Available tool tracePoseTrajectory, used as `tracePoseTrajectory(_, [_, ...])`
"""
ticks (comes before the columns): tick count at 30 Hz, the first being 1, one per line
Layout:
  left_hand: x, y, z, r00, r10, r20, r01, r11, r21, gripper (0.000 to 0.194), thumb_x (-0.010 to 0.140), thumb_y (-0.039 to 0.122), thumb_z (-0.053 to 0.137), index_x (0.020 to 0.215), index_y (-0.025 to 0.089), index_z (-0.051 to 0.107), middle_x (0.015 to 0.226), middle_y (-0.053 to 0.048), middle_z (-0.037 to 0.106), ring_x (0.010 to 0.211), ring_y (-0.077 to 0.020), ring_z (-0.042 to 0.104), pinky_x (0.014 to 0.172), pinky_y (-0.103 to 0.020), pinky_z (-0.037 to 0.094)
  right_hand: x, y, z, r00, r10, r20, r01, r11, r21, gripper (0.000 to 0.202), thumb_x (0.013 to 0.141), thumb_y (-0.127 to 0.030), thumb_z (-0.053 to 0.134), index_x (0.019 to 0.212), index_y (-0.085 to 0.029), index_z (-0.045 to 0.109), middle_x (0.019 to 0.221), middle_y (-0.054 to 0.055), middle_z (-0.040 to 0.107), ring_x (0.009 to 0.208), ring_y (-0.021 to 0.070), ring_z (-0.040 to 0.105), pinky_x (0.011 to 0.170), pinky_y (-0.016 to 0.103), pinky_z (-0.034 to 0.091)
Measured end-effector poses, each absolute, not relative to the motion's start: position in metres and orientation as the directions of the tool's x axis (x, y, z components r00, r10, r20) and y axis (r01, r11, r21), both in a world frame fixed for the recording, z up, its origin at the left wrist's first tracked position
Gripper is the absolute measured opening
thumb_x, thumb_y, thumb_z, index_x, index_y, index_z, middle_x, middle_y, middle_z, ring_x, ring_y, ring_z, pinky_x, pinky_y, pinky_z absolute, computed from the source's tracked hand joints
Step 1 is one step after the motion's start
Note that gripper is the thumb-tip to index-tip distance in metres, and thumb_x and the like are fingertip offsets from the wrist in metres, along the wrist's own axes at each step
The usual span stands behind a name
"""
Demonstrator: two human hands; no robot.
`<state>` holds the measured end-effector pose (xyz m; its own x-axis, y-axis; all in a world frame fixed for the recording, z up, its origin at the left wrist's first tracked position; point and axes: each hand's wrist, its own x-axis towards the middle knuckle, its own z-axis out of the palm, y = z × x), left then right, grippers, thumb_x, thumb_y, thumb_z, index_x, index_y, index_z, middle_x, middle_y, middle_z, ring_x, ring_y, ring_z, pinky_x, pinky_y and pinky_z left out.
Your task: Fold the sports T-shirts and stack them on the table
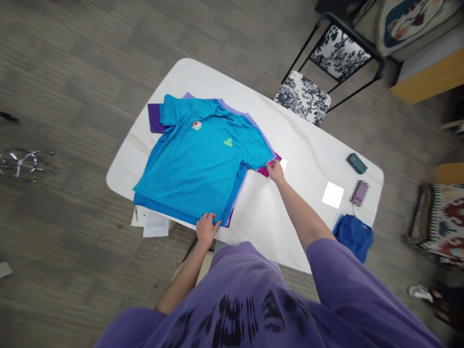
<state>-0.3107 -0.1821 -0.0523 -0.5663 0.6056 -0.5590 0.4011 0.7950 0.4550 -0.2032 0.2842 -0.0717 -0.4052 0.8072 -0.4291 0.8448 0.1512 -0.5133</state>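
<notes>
T-shirt point(195, 164), blue fabric, laid out unfolded; right hand point(276, 171), fingers pinching sleeve point(259, 149), three o'clock; left hand point(206, 229) at hem point(181, 217), five o'clock, grip unclear.

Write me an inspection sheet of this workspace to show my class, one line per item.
Surface: white table, rounded corners.
Things at hand: blue shirt laid over other layers; purple and pink edges show.
Clutter: dark case, blurred purple object, rumpled blue cloth.
Hands: left hand at the hem, right hand at a sleeve edge; grip unclear.
Cables: possible thin cord beside the case.
Surroundings: patterned chair, papers below the table's edge.
</notes>
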Motion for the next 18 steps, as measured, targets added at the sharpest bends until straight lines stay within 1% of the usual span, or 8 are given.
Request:
tracePoseTrajectory(2, [-0.317,-0.181,-0.056,-0.553,0.609,-0.568,0.384,0.792,0.475,0.018,0.106,0.042,0.064,0.110,0.025,0.071,0.119,-0.016,0.069,0.116,-0.0367,0.061,0.096,-0.047,0.042,-0.223,0.303,-0.081,-0.349,0.845,-0.406,0.850,0.103,-0.516,0.054,0.107,-0.046,0.057,0.150,-0.014,0.052,0.119,0.014,0.077,0.110,0.0285,0.072,0.107,0.043,0.057])
tracePoseTrajectory(5, [-0.324,-0.181,-0.057,-0.538,0.608,-0.584,0.335,0.790,0.514,0.018,0.107,0.041,0.060,0.103,0.027,0.070,0.116,-0.014,0.072,0.111,-0.0351,0.065,0.094,-0.048,0.045,-0.241,0.319,-0.091,-0.275,0.877,-0.394,0.865,0.047,-0.499,0.052,0.102,-0.041,0.065,0.144,-0.012,0.056,0.112,0.014,0.076,0.104,0.0292,0.070,0.105,0.044,0.057])
tracePoseTrajectory(8, [-0.331,-0.188,-0.055,-0.515,0.610,-0.602,0.272,0.783,0.560,0.019,0.106,0.045,0.062,0.098,0.029,0.069,0.112,-0.011,0.076,0.105,-0.0323,0.070,0.093,-0.047,0.050,-0.246,0.327,-0.095,-0.229,0.899,-0.373,0.877,0.024,-0.480,0.039,0.095,-0.038,0.071,0.125,-0.016,0.064,0.109,0.013,0.074,0.102,0.0287,0.066,0.105,0.046,0.057])
tracePoseTrajectory(10, [-0.337,-0.194,-0.050,-0.503,0.611,-0.612,0.234,0.778,0.583,0.021,0.105,0.049,0.063,0.095,0.030,0.067,0.110,-0.008,0.078,0.103,-0.0309,0.072,0.092,-0.046,0.053,-0.244,0.330,-0.094,-0.220,0.912,-0.348,0.876,0.027,-0.482,0.027,0.092,-0.038,0.072,0.112,-0.019,0.067,0.111,0.012,0.073,0.103,0.0277,0.064,0.106,0.045,0.056])
tracePoseTrajectory(12, [-0.342,-0.200,-0.042,-0.497,0.613,-0.614,0.214,0.772,0.598,0.025,0.105,0.053,0.063,0.094,0.031,0.067,0.110,-0.007,0.078,0.103,-0.0304,0.073,0.092,-0.046,0.054,-0.240,0.331,-0.092,-0.219,0.923,-0.316,0.870,0.038,-0.491,0.022,0.094,-0.038,0.070,0.105,-0.021,0.066,0.115,0.013,0.071,0.106,0.0271,0.063,0.108,0.045,0.055])
tracePoseTrajectory(14, [-0.347,-0.203,-0.033,-0.491,0.629,-0.603,0.215,0.758,0.615,0.026,0.106,0.056,0.060,0.096,0.032,0.067,0.110,-0.007,0.078,0.105,-0.0308,0.073,0.096,-0.047,0.055,-0.235,0.331,-0.089,-0.221,0.935,-0.277,0.857,0.051,-0.513,0.021,0.097,-0.039,0.065,0.106,-0.021,0.065,0.118,0.013,0.071,0.108,0.0266,0.062,0.110,0.045,0.053])
tracePoseTrajectory(16, [-0.349,-0.202,-0.022,-0.469,0.667,-0.579,0.248,0.728,0.639,0.027,0.107,0.056,0.057,0.099,0.032,0.066,0.109,-0.007,0.077,0.107,-0.0316,0.073,0.098,-0.047,0.055,-0.230,0.331,-0.089,-0.225,0.948,-0.223,0.826,0.064,-0.560,0.021,0.101,-0.040,0.060,0.108,-0.021,0.063,0.117,0.012,0.071,0.106,0.0258,0.063,0.108,0.043,0.053])
tracePoseTrajectory(18, [-0.349,-0.197,-0.011,-0.424,0.717,-0.554,0.312,0.689,0.654,0.027,0.108,0.054,0.055,0.099,0.032,0.066,0.106,-0.008,0.075,0.106,-0.0324,0.073,0.097,-0.048,0.055,-0.225,0.333,-0.091,-0.226,0.959,-0.172,0.772,0.068,-0.632,0.021,0.102,-0.041,0.056,0.109,-0.022,0.060,0.114,0.010,0.071,0.103,0.0242,0.064,0.105,0.040,0.054])
